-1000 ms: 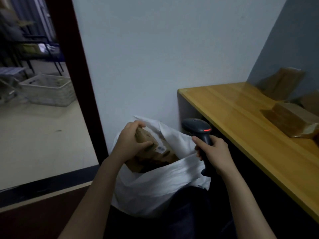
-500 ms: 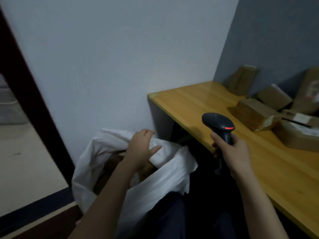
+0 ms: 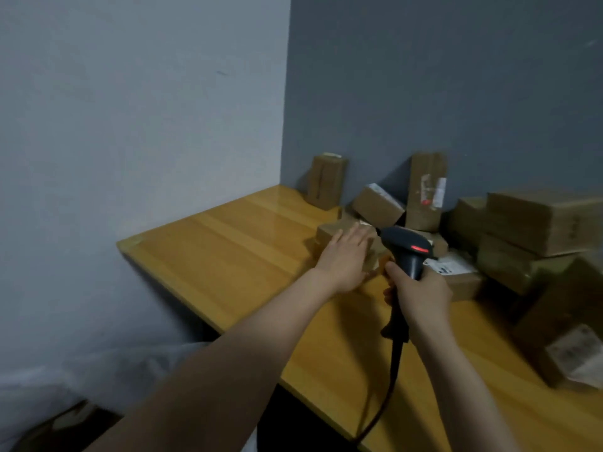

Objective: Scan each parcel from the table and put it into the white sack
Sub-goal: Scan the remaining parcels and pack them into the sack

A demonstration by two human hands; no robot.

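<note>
In the middle of the frame, left hand (image 3: 346, 256) palm down, fingers straight and close together, laid over the top of a low brown parcel (image 3: 329, 231) toward the back of the wooden table (image 3: 228, 256); too blurred to tell pressing from just above. Just to the right, right hand (image 3: 421, 291) wrapped round the grip of a black scanner (image 3: 406, 246), fingers curled tight, scanner head raised above the fist and pointing toward the parcel, red light glowing on top. Below the grip, a dark cable (image 3: 388, 386) hanging down past the table's front edge.

Behind the hands, against the dark grey wall: a narrow upright box (image 3: 326, 181) at the left, a tilted box (image 3: 378, 205) beside it, a taller upright box (image 3: 427, 190) with a white and red label. Right of the scanner, a flat box with a white label (image 3: 456, 272). At the right edge, a stack of boxes (image 3: 541, 220), and lower right, a large box with a label (image 3: 567, 347) near the table's front.

At lower left, below the table's end, the white sack (image 3: 65, 370), blurred, well apart from both hands.
</note>
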